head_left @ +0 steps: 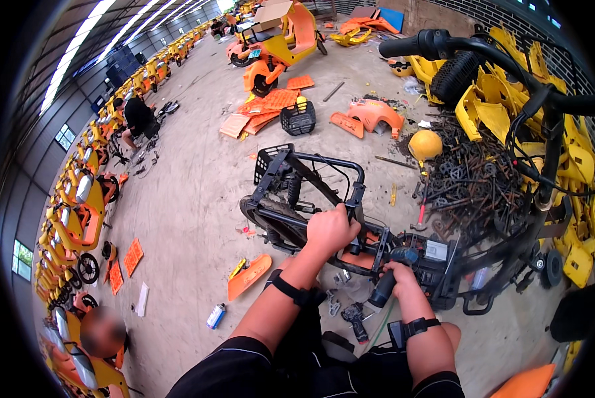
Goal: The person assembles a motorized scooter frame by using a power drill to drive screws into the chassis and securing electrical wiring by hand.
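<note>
While the left hand (334, 229) is closed around a tube of the black scooter frame (358, 192), the right hand (399, 275) grips a dark power tool (381, 290) over the frame's lower section; whether the tool's tip touches it cannot be told. The frame lies directly in front of the person, its rear wheel (276, 215) toward the left. Below the right hand, a cordless drill (355, 321) lies on the concrete floor (191, 219); to the left are an orange panel (251, 278) and a blue-and-white can (216, 316). Beyond the frame, at right, a red-handled hammer (422, 213) lies beside a heap of dark metal parts (476, 179). Farther off are a black basket (298, 119), stacked orange panels (271, 101) and an orange-and-yellow scooter (304, 30).
</note>
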Tool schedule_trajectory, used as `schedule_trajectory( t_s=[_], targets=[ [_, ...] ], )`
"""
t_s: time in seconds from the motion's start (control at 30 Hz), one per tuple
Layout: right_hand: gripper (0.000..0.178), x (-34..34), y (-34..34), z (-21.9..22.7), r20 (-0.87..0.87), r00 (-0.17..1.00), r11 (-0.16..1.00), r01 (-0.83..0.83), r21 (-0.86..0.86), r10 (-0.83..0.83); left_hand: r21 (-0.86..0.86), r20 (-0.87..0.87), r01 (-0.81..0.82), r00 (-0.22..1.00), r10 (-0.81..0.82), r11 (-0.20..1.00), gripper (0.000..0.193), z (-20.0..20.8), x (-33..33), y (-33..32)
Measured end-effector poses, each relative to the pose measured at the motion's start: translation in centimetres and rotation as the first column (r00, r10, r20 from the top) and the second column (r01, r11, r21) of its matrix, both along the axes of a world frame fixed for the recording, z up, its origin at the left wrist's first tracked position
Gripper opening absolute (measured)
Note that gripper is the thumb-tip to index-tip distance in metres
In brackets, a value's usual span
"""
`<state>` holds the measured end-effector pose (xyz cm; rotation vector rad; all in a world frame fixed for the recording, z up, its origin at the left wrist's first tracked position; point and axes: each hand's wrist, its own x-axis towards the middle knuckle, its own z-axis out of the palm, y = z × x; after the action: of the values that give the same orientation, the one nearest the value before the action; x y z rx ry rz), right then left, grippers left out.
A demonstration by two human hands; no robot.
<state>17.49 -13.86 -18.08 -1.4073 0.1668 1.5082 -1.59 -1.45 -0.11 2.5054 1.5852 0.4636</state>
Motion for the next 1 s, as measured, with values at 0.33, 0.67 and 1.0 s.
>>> schedule_trajectory(
  t_s=[0.33,0.67,1.0],
  targets=[
    [0.014,1.9,-0.4,0.0,-0.001,0.998,0.998,-0.063,-0.019,0.063,0.144,0.067,-0.134,0.990,0.125,0.981,0.032,-1.1,1.0,-0.6],
    [0.015,2.3,-0.8,0.3,0.047,0.993,0.993,-0.110,-0.048,0.112,0.320,0.104,-0.149,0.987,0.122,0.936,0.027,-1.7,1.4,-1.0],
    [0.019,2.3,-1.3,1.7,0.022,0.995,0.995,-0.092,-0.037,0.093,0.350,0.109,-0.116,0.991,0.082,0.930,0.031,-2.2,1.0,-0.7]
  ],
)
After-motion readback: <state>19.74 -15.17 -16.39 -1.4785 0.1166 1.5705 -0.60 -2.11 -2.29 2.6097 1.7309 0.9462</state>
